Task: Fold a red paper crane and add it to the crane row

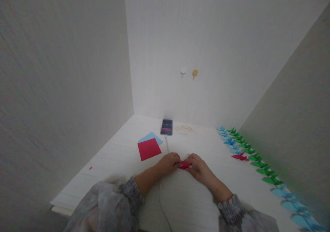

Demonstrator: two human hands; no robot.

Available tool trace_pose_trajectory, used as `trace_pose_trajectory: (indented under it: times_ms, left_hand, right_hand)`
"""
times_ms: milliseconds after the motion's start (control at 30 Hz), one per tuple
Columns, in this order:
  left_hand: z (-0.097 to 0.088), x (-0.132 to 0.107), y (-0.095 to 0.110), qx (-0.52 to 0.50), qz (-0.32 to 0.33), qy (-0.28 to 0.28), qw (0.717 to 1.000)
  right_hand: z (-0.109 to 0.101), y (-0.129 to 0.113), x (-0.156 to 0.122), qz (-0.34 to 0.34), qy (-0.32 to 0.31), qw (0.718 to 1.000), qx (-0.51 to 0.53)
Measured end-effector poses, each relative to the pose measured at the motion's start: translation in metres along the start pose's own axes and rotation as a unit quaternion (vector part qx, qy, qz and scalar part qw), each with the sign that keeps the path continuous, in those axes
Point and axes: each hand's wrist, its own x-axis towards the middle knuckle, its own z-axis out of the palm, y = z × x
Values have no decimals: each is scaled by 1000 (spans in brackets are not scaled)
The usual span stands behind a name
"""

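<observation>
Red paper (185,165), folded into a small, narrow piece, lies between the two hands, its ends hidden by fingers; whether it touches the tabletop (190,204) I cannot tell. The left hand (168,164) is closed on its left end, and the right hand (198,168) pinches its right end. Left of the grip, a flat red sheet (149,150) overlaps a blue sheet (151,135). White tabletop spreads rightward to rows of folded birds (272,180). Beyond the grip, a phone (166,127) lies near the back wall (160,53).
</observation>
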Motion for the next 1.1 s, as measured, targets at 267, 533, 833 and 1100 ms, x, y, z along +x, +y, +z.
trace_pose_trajectory:
  times_ms: [267, 533, 833, 1100]
  left_hand:
    - [0, 2, 6, 7, -33, 34, 999]
    - [-3, 3, 12, -34, -80, 161, 983]
    - [2, 3, 20, -134, -15, 141, 981]
    - [6, 8, 16, -465, -153, 140, 861]
  right_hand:
    - [4, 3, 0, -55, 39, 994, -84]
    - [14, -6, -1, 102, 123, 982, -102]
    - [26, -13, 11, 90, 129, 987, -45]
    - [18, -6, 3, 6, 117, 968, -221]
